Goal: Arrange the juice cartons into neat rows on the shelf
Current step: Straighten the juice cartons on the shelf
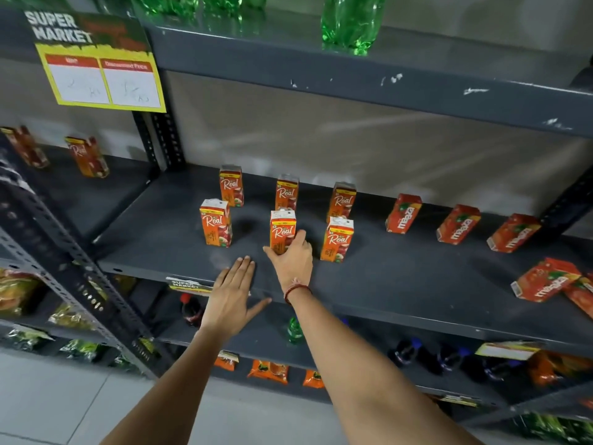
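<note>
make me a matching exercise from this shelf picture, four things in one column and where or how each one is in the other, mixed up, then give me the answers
Column one:
1. right hand
2. left hand
3. green bottle
4. Maaza carton at far right front

Column two:
A. on the shelf above the cartons
B. open, palm down at the shelf's front edge
C. lying on its side
D. wrapped around the front middle Real carton

Pairs: 1-D, 2-B, 3-A, 4-C
</note>
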Motion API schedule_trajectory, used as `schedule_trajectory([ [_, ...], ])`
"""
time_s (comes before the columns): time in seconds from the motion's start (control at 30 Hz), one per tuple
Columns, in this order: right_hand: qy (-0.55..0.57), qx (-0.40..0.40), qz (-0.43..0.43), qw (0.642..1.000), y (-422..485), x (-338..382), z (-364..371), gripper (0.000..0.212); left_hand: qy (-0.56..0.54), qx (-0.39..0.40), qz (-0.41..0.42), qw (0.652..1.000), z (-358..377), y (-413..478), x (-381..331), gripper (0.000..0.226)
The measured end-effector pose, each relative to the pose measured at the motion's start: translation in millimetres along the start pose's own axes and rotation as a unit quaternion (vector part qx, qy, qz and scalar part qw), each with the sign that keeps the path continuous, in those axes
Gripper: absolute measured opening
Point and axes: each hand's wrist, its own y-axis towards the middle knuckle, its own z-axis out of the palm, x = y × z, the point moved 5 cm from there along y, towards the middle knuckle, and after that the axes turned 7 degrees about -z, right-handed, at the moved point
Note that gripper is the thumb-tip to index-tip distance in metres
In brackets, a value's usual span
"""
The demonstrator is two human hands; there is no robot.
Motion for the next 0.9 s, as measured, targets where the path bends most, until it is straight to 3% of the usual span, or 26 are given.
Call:
schedule_trajectory([
  [0.27,0.012,0.023,0.011,1.0,3,-2,2,0.076,0.004,0.007,-0.007,1.0,-2,-1,-1,0.088],
  [0.5,0.092,0.032,-0.059,0.993,-36,-34,-47,0.041,-0.019,-0.014,0.0,1.0,-5,-10,-20,0.083],
  [0.63,0.078,-0.045,-0.071,0.993,-57,-89,-113,0.024,-0.063,-0.036,0.051,0.996,-6,-12,-87,0.074],
  [0.9,-0.012,-0.21,0.016,0.978,-58,-232,-279,0.014,-0.107,-0.013,0.18,0.978,17,14,-283,0.069],
])
